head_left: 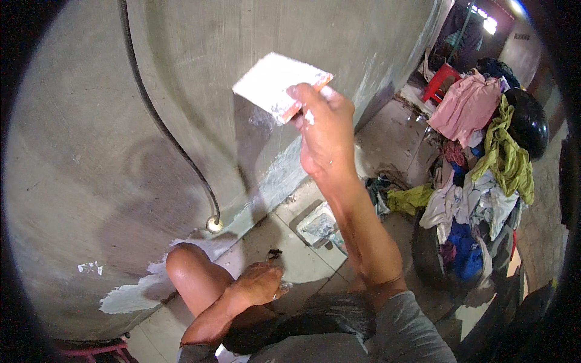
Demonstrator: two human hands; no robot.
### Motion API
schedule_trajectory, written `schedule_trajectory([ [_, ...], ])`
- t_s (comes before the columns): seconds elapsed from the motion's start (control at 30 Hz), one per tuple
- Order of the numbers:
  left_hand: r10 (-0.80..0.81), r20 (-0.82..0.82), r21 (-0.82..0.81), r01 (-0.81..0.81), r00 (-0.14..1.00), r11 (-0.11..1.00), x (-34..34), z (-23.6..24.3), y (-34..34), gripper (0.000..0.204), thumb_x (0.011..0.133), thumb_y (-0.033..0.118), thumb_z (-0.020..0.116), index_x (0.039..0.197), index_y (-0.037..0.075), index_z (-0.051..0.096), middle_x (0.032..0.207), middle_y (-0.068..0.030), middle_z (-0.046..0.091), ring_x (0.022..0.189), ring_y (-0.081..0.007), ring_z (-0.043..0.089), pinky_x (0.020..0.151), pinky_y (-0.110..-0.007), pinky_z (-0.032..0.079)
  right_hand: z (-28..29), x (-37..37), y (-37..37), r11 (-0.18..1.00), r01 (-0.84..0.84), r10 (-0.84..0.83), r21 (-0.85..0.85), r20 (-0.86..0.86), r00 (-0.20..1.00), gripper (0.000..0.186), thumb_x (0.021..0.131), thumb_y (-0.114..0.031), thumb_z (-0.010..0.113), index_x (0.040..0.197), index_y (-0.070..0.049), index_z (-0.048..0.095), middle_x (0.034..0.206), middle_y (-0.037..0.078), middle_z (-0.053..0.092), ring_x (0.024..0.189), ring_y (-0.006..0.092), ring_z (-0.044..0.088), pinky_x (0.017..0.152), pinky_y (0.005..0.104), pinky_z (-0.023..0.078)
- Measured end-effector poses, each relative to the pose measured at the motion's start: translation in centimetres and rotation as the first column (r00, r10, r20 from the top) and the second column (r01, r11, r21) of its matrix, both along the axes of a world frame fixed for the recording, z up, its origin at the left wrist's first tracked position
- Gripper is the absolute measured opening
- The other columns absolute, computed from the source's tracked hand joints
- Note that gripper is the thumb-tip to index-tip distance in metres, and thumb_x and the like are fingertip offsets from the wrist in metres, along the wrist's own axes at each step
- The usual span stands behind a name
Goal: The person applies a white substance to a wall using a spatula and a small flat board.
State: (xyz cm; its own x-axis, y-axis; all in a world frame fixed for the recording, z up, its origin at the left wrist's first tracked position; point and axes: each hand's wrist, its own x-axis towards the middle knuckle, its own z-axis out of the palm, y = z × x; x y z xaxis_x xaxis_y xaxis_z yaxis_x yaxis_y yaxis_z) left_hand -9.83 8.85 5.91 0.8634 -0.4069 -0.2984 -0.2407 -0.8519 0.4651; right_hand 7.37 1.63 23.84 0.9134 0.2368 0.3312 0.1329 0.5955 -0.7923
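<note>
My right hand is raised in front of the grey wall, thumb on top. It grips a flat, squarish putty spreader with an orange edge, its face thickly coated in white paste. White smears mark the thumb and the fingers. Low down beside my bent knee, my left hand is closed with the fingers curled under. What it holds, if anything, is hidden; a small dark clump shows just beyond the knuckles. Past my right forearm, a paste-smeared white container rests on the tiles.
The grey wall has white paste along its foot. A black cable runs down it to a round white fitting. At right lie heaped clothes, a black rounded object and a red plastic stool.
</note>
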Motion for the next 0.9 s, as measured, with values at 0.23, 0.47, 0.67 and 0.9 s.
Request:
schedule_trajectory([
  [0.23,0.004,-0.024,0.0,-0.004,1.0,1.0,0.0,0.5,0.2,0.037,0.082,0.036,0.053,0.086,-0.001,0.058,0.077,-0.0206,0.06,0.078,-0.0379,0.058,0.073,-0.045,0.046,-4.7,0.8,-3.3,0.924,0.344,-0.308,-0.166,0.212,0.928,0.007,0.078,-0.004,0.058,0.079,0.003,0.058,0.082,0.007,0.058,0.064,0.0105,0.051,0.057,0.0243,0.039],
  [0.47,0.032,-0.088,-0.005,-0.033,0.996,0.999,-0.5,1.2,0.2,0.037,0.082,0.034,0.053,0.086,-0.002,0.057,0.08,-0.0217,0.06,0.08,-0.0373,0.058,0.074,-0.044,0.046,-14.1,3.6,-0.6,0.458,0.875,-0.572,-0.156,0.701,0.425,0.01,0.075,0.001,0.051,0.084,0.001,0.056,0.076,0.014,0.053,0.066,0.0297,0.053,0.055,0.0376,0.042],
  [0.67,0.016,-0.152,0.01,-0.015,0.988,1.0,0.3,1.7,-0.4,0.034,0.08,0.029,0.055,0.083,-0.004,0.056,0.082,-0.0232,0.059,0.082,-0.037,0.057,0.077,-0.043,0.044,-17.6,2.0,4.7,0.269,0.941,-0.253,-0.207,0.927,0.276,0.041,0.073,-0.007,0.06,0.113,-0.002,0.05,0.093,0.015,0.049,0.079,0.0248,0.054,0.057,0.0359,0.047],
  [0.9,0.03,-0.15,0.024,-0.027,0.988,0.999,0.2,1.7,-0.6,0.036,0.082,0.032,0.052,0.087,-0.004,0.057,0.08,-0.023,0.06,0.082,-0.0365,0.058,0.078,-0.043,0.044,-18.4,-0.5,-0.6,0.635,0.579,-0.357,-0.511,0.47,0.807,0.006,0.078,-0.006,0.056,0.077,0.0,0.056,0.072,0.008,0.054,0.057,0.0152,0.052,0.052,0.0293,0.043],
])
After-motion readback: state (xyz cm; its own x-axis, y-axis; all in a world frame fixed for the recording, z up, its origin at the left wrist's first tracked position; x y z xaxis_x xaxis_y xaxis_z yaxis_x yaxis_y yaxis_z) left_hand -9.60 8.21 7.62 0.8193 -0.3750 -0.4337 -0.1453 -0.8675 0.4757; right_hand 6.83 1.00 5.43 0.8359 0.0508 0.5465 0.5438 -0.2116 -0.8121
